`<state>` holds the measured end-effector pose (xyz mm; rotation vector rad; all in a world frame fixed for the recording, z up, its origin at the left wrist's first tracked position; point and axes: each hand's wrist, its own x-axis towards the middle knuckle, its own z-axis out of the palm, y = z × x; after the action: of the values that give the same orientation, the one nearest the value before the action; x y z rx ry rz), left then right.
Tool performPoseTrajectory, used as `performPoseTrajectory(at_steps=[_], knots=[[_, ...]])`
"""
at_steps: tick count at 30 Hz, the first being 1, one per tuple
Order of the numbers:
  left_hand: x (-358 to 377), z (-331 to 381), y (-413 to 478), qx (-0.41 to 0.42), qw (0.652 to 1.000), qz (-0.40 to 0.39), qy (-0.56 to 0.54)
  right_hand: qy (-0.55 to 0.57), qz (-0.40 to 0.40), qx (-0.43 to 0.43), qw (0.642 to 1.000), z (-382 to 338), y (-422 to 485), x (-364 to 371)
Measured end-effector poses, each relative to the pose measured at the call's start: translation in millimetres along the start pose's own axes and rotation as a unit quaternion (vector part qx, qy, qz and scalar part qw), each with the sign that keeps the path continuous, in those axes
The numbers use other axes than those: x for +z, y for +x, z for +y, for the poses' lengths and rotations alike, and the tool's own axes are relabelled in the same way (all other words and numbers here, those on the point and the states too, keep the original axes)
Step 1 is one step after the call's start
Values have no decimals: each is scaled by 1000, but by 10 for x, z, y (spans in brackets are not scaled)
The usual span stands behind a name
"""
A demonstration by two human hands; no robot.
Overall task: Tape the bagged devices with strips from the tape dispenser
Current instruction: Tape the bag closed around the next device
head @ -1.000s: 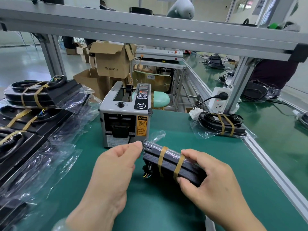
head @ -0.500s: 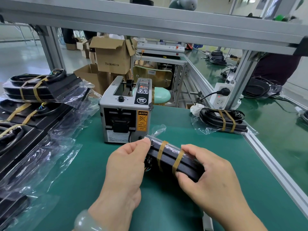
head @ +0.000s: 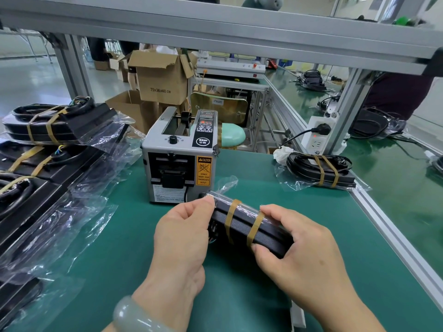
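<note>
A black bagged device (head: 242, 226) with two tan tape strips around it is held just above the green mat (head: 275, 188), in front of the grey tape dispenser (head: 178, 155). My left hand (head: 183, 238) grips its left end, thumb on top. My right hand (head: 297, 250) holds its right end, with the thumb on top and the fingers curled underneath. The dispenser's outlet shows no tape strip sticking out.
Several bagged devices (head: 57, 125) with tape lie stacked at the left, their loose plastic spreading over the mat. One taped bagged device (head: 321, 171) lies at the far right by a white power strip (head: 317, 135). An aluminium frame rail (head: 395, 240) bounds the right edge.
Both hands with the device have shifted slightly up and nearer the dispenser; the left hand has closed more tightly round the device's left end.
</note>
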<state>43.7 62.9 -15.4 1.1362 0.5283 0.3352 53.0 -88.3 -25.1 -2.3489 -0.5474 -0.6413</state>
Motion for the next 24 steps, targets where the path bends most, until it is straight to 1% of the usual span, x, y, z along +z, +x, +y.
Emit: performPoseTrajectory(at_steps=[6,13,24], knots=[[-5,2,7,-27,999,-2,-32,-1,-2,3,1000,-3,-4,-4],[37,-8,-13,-13,999,15,-31,-1,3,3,1000,-11,-7,5],[43,2,-33,-10,999,14,-36,-7,-5,11,1000,-11,-9,4]])
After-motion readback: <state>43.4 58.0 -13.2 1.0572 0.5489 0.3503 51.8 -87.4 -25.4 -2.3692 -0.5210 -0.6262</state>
